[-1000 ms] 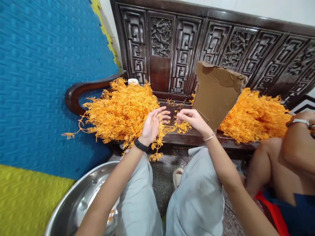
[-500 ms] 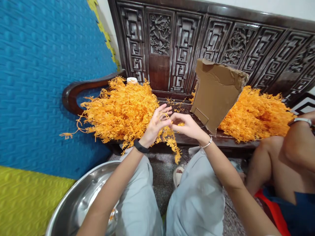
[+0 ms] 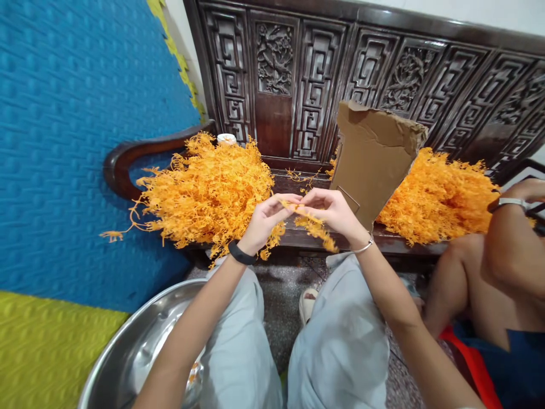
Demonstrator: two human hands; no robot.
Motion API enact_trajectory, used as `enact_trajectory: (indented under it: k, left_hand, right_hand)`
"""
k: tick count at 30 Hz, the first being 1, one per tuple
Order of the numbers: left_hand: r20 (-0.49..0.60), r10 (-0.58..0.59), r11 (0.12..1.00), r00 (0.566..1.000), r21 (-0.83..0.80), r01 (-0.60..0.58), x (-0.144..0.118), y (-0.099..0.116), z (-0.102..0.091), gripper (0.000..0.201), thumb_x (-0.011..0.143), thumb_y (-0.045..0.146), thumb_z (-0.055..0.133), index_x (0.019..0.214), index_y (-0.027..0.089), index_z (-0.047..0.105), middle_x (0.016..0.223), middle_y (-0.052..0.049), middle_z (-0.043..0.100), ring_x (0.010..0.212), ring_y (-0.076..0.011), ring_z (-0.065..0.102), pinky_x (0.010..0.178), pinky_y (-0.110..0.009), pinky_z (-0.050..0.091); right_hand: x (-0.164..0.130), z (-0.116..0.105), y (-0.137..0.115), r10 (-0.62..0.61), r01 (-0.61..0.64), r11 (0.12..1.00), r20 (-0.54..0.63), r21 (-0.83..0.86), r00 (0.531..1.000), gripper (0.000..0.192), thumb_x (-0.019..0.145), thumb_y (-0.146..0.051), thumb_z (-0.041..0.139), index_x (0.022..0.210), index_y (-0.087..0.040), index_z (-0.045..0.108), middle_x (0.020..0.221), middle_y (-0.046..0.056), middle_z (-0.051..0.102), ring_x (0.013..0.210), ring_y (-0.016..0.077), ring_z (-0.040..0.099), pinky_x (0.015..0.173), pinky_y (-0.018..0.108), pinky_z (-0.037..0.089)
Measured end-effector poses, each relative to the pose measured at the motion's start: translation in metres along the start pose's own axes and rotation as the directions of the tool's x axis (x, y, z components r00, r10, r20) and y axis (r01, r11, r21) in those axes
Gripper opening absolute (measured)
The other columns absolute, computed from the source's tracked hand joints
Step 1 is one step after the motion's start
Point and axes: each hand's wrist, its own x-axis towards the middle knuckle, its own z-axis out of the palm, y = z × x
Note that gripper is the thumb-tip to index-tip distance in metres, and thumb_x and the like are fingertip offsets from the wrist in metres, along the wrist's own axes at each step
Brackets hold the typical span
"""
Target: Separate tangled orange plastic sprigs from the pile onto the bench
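Both hands have drawn together since the earlier frame, when they hovered apart over the bench; the orange sprig that dangled toward the floor half a second ago is now raised between them.

Left hand [image 3: 264, 222]: fingers pinched together on one end of the sprig [image 3: 313, 226], wrist carrying a dark band. Right hand [image 3: 334, 213]: fingers closed on the same sprig near its stem, so the piece spans the two grips and its free end hangs below the right palm (a hold that looks suited to pulling it apart, though that is judgement only).

The sprig sits just in front of the carved wooden bench [image 3: 323, 85], between the left orange pile [image 3: 208, 193] and the right orange pile [image 3: 438, 199]. A torn cardboard sheet [image 3: 372, 153] stands upright between the piles, apparently as a divider.

A steel basin [image 3: 140, 346] lies on the floor by the left knee. Another person's arm [image 3: 511, 238], wearing a watch, rests at the right edge.
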Motion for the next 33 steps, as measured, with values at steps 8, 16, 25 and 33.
enact_trajectory:
  k: [8, 16, 25, 33]
  left_hand:
    - [-0.216, 0.111, 0.989, 0.97, 0.124, -0.086, -0.0002, -0.0042, 0.0, 0.012, 0.068, 0.023, 0.069, 0.061, 0.017, 0.062, 0.073, -0.001, 0.061, 0.076, -0.0127, 0.055, 0.079, -0.026, 0.042]
    - [-0.196, -0.023, 0.998, 0.98, 0.045, 0.032, -0.0015, -0.0032, 0.0038, 0.015, 0.069, 0.023, 0.066, 0.061, 0.016, 0.056, 0.066, 0.002, 0.058, 0.061, -0.0091, 0.052, 0.065, -0.023, 0.043]
    - [-0.175, -0.135, 0.989, 0.975, 0.033, 0.143, 0.0012, 0.0, 0.0054, 0.016, 0.067, 0.023, 0.065, 0.056, 0.015, 0.055, 0.052, 0.003, 0.053, 0.047, -0.0055, 0.042, 0.047, -0.02, 0.034]
    - [0.019, -0.254, 0.967, 0.967, 0.007, 0.254, 0.0006, 0.0017, -0.0005, 0.024, 0.069, 0.036, 0.066, 0.063, 0.014, 0.058, 0.037, 0.009, 0.034, 0.035, -0.0022, 0.025, 0.039, -0.019, 0.018]
  right_hand:
    - [0.0003, 0.004, -0.0006, -0.086, 0.075, 0.986, -0.068, -0.149, 0.994, 0.018, 0.071, -0.031, 0.068, 0.076, -0.015, 0.063, 0.075, 0.003, 0.064, 0.066, 0.0126, 0.058, 0.063, 0.027, 0.048]
    - [0.0023, 0.0047, -0.0046, -0.068, 0.068, 0.997, 0.009, -0.044, 0.998, 0.01, 0.072, -0.021, 0.062, 0.073, -0.016, 0.054, 0.077, 0.001, 0.059, 0.073, 0.0125, 0.055, 0.07, 0.027, 0.045]
    - [0.0049, 0.0036, 0.0026, -0.032, 0.032, 0.999, 0.006, 0.041, 0.999, 0.011, 0.072, -0.018, 0.061, 0.074, -0.016, 0.05, 0.073, -0.001, 0.055, 0.067, 0.0105, 0.057, 0.065, 0.025, 0.047]
    - [0.0051, -0.0031, 0.0033, -0.039, 0.021, 0.994, 0.157, 0.111, 0.987, 0.006, 0.08, -0.021, 0.055, 0.083, -0.016, 0.054, 0.073, -0.003, 0.052, 0.053, 0.0045, 0.052, 0.053, 0.019, 0.046]
